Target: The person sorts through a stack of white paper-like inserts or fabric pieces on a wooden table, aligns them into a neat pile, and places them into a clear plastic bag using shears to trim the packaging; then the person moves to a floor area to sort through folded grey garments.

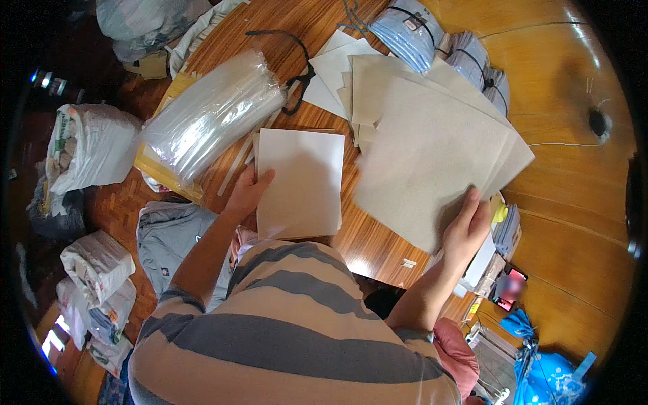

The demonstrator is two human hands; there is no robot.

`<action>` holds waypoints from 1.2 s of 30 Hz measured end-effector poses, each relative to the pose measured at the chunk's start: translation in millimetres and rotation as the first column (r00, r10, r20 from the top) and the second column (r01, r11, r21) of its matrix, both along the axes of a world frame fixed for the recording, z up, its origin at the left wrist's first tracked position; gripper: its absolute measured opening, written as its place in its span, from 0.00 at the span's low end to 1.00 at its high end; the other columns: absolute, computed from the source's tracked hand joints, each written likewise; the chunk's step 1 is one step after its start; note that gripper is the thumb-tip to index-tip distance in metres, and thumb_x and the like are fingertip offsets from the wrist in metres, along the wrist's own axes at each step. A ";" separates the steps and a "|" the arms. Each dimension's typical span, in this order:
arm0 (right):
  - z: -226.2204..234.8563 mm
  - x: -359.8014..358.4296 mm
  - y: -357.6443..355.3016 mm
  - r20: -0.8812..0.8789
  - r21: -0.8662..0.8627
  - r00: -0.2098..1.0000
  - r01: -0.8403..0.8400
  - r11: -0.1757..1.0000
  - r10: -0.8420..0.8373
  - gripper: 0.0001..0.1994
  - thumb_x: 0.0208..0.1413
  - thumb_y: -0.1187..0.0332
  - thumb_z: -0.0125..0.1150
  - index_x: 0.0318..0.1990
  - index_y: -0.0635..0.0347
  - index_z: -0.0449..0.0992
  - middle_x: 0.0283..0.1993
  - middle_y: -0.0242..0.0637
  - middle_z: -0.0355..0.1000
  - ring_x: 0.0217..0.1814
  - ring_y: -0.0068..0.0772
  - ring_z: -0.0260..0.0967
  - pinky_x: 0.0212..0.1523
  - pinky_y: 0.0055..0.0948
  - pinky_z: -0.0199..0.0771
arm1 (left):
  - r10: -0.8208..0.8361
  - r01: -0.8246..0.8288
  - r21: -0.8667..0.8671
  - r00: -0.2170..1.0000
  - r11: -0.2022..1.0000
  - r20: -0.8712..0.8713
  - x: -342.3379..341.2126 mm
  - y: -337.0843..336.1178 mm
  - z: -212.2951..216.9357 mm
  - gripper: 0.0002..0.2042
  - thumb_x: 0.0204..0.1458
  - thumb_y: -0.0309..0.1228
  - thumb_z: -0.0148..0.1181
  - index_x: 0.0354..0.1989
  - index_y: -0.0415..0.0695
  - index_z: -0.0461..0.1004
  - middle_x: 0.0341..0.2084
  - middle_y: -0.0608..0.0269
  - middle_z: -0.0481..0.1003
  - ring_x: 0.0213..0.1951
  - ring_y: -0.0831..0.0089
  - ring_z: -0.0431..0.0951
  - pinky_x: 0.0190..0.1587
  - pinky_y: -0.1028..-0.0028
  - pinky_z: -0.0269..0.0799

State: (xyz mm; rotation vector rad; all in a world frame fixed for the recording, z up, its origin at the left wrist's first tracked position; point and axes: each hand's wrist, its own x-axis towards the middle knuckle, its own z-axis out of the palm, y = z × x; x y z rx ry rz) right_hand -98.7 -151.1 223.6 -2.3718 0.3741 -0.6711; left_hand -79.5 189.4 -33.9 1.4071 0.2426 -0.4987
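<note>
Wooden table (368,236) below: left hand (251,194) grips paper (304,182), right hand (467,227) grey sheets (425,152).

At my three o'clock lies a glossy yellow-brown wooden surface (574,209), at nine reddish-brown parquet floor (111,212), at twelve a dark-grained brown wooden table (310,20).

Shirt (287,388): striped, dark gray on pale pinkish tan, loose over the back and front
Stripes (297,347): 3 broad gray bands across the body, the lowest in view the widest
Left sleeve (179,307): short, gray around the hem
Right sleeve (413,335): short, gray at the hem too
Forearms (209,246): 2, both bare
Left hand (251,192), right hand (467,226): bare
</note>
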 end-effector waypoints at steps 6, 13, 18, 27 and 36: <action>-56.1 -19.1 150.1 -0.656 -0.242 0.696 -0.562 0.791 0.293 0.20 0.67 0.52 0.54 0.53 0.59 0.75 0.23 0.49 0.75 0.26 0.55 0.77 0.28 0.48 0.77 | 0.109 -0.208 -0.682 0.977 0.701 -0.185 -13.3 -2.0 -13.3 0.33 0.63 0.49 0.59 0.68 0.37 0.63 0.60 0.55 0.72 0.61 0.67 0.71 0.63 0.67 0.66; -126.5 -4.2 102.3 -0.530 -0.009 0.771 -0.422 0.907 0.353 0.35 0.60 0.44 0.64 0.60 0.70 0.69 0.55 0.61 0.73 0.55 0.55 0.75 0.56 0.46 0.76 | 0.034 -0.039 0.066 0.997 0.997 0.072 1.9 -14.9 22.8 0.34 0.51 0.25 0.72 0.66 0.37 0.62 0.55 0.53 0.75 0.56 0.64 0.75 0.59 0.65 0.71; -148.5 -19.7 40.6 -0.285 0.717 0.877 -0.072 0.693 0.387 0.46 0.53 0.57 0.77 0.66 0.83 0.56 0.59 0.60 0.69 0.63 0.45 0.68 0.63 0.39 0.71 | 0.007 0.019 -0.075 0.945 0.997 0.326 -5.5 -26.2 62.7 0.34 0.51 0.23 0.72 0.66 0.38 0.63 0.47 0.54 0.79 0.50 0.65 0.79 0.54 0.65 0.75; -158.3 -64.6 29.2 0.157 0.606 0.889 -0.431 0.669 0.430 0.22 0.44 0.68 0.81 0.45 0.63 0.77 0.47 0.41 0.80 0.64 0.49 0.72 0.67 0.48 0.68 | -0.255 0.384 -0.287 0.881 0.878 0.397 22.1 -38.9 89.3 0.35 0.52 0.33 0.71 0.69 0.45 0.63 0.50 0.51 0.78 0.53 0.61 0.80 0.53 0.65 0.78; -163.3 -32.1 46.7 -0.085 0.793 0.986 -0.021 0.609 0.144 0.19 0.49 0.70 0.80 0.45 0.69 0.78 0.46 0.42 0.81 0.46 0.33 0.79 0.49 0.32 0.81 | -0.301 0.292 0.083 0.876 0.953 0.377 17.5 -56.8 58.1 0.30 0.47 0.24 0.76 0.61 0.39 0.71 0.48 0.55 0.81 0.49 0.65 0.82 0.52 0.65 0.78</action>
